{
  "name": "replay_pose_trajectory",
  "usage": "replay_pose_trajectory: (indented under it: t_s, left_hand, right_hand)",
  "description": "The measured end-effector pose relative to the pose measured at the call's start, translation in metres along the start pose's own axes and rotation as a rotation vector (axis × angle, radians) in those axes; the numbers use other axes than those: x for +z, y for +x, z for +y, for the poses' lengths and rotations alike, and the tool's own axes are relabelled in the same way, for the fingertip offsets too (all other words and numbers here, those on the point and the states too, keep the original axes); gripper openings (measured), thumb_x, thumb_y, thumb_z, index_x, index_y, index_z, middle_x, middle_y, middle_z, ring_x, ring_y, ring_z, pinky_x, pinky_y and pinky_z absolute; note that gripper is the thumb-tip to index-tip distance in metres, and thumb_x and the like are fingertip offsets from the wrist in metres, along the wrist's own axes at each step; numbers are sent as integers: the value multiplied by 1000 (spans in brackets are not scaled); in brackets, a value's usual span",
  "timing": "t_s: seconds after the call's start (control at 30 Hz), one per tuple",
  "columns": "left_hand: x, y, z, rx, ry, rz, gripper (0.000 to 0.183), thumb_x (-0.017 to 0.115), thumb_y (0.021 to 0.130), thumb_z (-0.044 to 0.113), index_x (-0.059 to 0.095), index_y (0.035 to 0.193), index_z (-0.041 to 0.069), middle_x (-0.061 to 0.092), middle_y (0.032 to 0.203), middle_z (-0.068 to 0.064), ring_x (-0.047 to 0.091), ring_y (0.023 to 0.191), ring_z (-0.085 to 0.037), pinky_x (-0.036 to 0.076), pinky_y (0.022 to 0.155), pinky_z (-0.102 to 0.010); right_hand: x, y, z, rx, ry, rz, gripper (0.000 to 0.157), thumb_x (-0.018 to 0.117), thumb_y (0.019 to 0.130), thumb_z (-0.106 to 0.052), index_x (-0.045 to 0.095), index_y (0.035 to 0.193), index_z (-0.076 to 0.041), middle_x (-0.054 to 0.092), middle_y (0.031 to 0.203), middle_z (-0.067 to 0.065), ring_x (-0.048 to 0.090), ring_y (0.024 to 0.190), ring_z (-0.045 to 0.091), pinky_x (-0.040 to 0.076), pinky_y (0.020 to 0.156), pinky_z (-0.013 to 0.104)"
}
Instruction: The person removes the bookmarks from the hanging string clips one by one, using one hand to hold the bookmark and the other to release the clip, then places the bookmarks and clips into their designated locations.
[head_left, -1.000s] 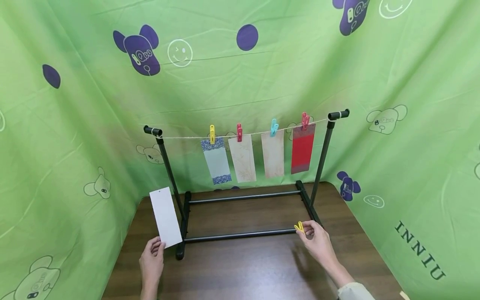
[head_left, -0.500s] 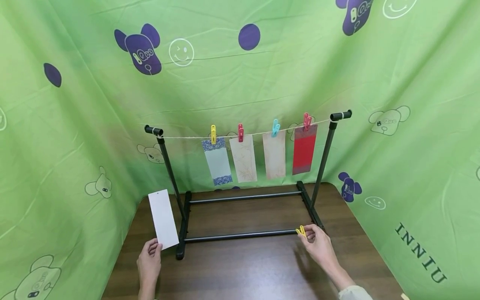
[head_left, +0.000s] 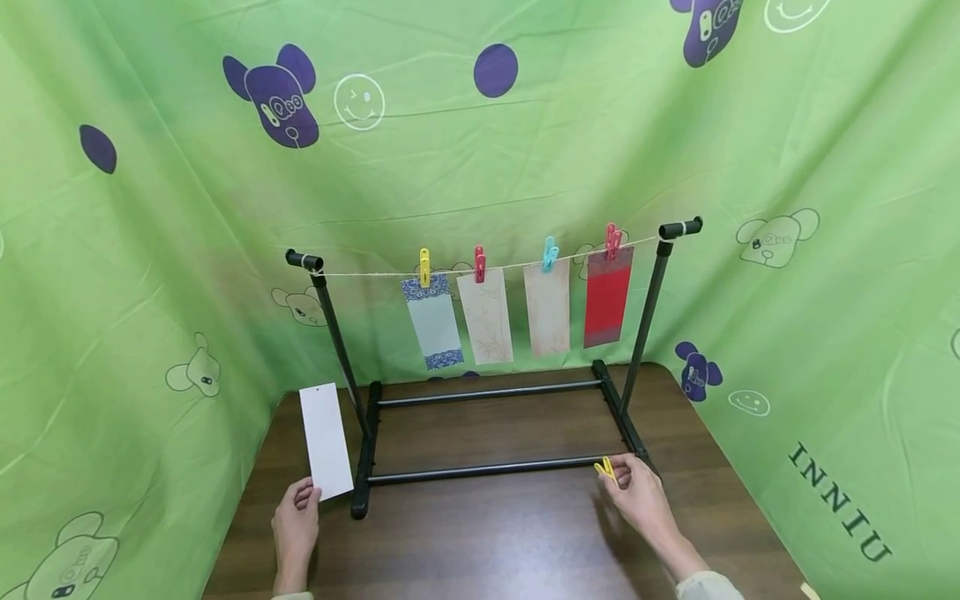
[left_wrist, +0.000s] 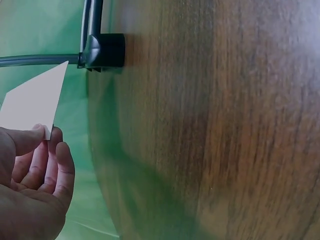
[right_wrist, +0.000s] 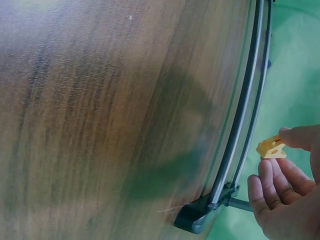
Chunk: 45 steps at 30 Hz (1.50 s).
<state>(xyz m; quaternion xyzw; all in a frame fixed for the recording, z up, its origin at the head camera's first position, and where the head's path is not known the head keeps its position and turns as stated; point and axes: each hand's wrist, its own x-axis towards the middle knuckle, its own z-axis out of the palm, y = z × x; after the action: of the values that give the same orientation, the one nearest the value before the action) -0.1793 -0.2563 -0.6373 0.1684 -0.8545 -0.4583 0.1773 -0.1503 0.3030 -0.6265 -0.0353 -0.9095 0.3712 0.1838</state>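
My left hand (head_left: 295, 525) pinches the lower corner of a plain white paper card (head_left: 327, 442) between thumb and fingers. The card stands up from the hand, with a small hole near its top edge; the left wrist view shows the card (left_wrist: 35, 102) edge-on by the rack's foot. On the other side, my right hand (head_left: 637, 496) pinches a small yellow clothespin (head_left: 606, 470) by thumb and fingertips, in front of the rack's right foot. That clothespin (right_wrist: 271, 147) also shows in the right wrist view, gripped at its end.
A black rack (head_left: 480, 471) stands on the brown wooden table (head_left: 480, 542). From its string (head_left: 363, 274) hang a blue-and-white card (head_left: 437, 325), two beige cards (head_left: 486, 321) and a red card (head_left: 607, 300), each held by a clothespin. Green printed cloth (head_left: 420, 167) surrounds the table.
My left hand has shifted slightly left and down with the white card, which now leans less. The right hand has come a little lower, still pinching the yellow clothespin.
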Motion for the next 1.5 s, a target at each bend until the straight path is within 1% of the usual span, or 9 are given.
replay_pose_trajectory:
  t_s: [0.23,0.5,0.6,0.7,0.83,0.93,1.17,1.37,1.5]
  left_hand:
    - [-1,6,-6,-5,15,-20,26,69,102,2,70,125,-10,75,115,-29,74,101,-42,50,69,-15]
    - [-1,13,-15,-2,41,-45,27,67,102,3,69,125,-11,74,114,-31,73,100,-42,52,69,-20]
    - [-1,15,-18,6,48,-47,27,67,101,2,70,124,-12,74,113,-31,73,99,-43,52,69,-22]
    - [-1,18,-18,18,61,-57,26,67,101,3,70,123,-12,75,110,-30,74,99,-44,55,72,-28]
    - [-2,25,-19,34,82,-77,26,67,102,4,70,123,-12,76,110,-30,74,101,-47,59,80,-45]
    - [-3,29,-20,25,92,-99,28,65,103,6,70,124,-12,76,111,-30,74,104,-47,59,85,-53]
    - [1,36,-23,-7,105,-141,29,64,104,10,70,124,-10,76,112,-28,73,106,-46,58,85,-47]
    - [4,43,-23,-31,119,-182,32,61,105,11,68,127,-11,75,115,-28,71,104,-47,56,88,-55]
    - [6,47,-21,-22,134,-194,32,61,104,10,68,127,-12,75,115,-29,70,105,-49,55,90,-57]
  right_hand:
    - [0,-3,2,22,-47,-51,26,85,87,-4,70,106,7,68,89,7,63,76,18,55,69,29]
    - [2,-6,6,26,-73,-72,26,81,84,1,70,107,7,68,89,8,65,76,18,55,70,32]
    - [2,-6,8,32,-76,-88,26,81,84,2,70,107,8,68,89,8,65,75,17,55,69,31]
    - [2,-6,9,41,-77,-97,27,82,83,2,70,106,8,68,88,8,65,76,18,55,69,30]
    - [3,-4,10,43,-83,-92,27,83,83,4,70,106,8,68,86,8,65,75,20,55,68,30]
    - [4,-4,11,53,-91,-99,27,82,83,3,70,106,8,68,86,7,65,75,19,54,67,30]
    - [3,-4,7,71,-107,-124,28,80,84,2,69,109,9,69,87,8,66,76,21,54,69,34]
    - [4,-2,6,51,-128,-126,27,79,84,1,69,108,9,67,85,7,66,76,22,53,68,36]
    - [5,-1,7,39,-145,-116,27,79,83,1,69,107,9,66,82,6,64,74,21,53,67,37]
